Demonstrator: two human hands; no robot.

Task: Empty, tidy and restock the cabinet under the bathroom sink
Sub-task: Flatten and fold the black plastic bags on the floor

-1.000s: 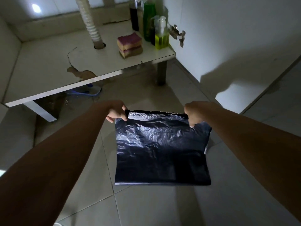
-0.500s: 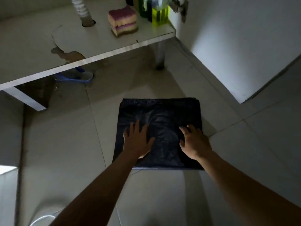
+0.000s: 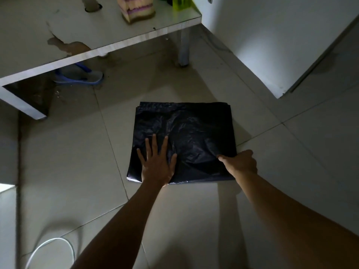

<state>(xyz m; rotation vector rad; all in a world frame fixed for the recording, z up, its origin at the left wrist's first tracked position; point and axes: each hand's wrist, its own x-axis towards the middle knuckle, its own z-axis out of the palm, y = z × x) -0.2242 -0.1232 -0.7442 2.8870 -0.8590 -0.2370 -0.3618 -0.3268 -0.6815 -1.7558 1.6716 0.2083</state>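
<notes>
A folded black plastic bag (image 3: 186, 129) lies flat on the tiled floor in front of the cabinet. My left hand (image 3: 157, 162) presses down on its near left part with fingers spread and straight. My right hand (image 3: 240, 162) is at the bag's right edge, thumb on top and fingers curled under the edge, pinching it. On the cabinet floor (image 3: 58, 26) at the top stand a stack of sponges (image 3: 138, 8) and a yellow-green bottle (image 3: 181, 1), both cut off by the frame.
The open white cabinet door (image 3: 272, 35) stands to the right. A metal cabinet leg (image 3: 183, 49) rises behind the bag. A blue slipper (image 3: 81, 76) lies under the cabinet. A white cable (image 3: 48, 247) loops at the bottom left. The drain pipe's base (image 3: 90, 4) enters the cabinet floor.
The bag was folded over and laid flat, then pressed with both palms. Now my right hand has slid to the right edge and taken hold of it; my left stays pressing.
</notes>
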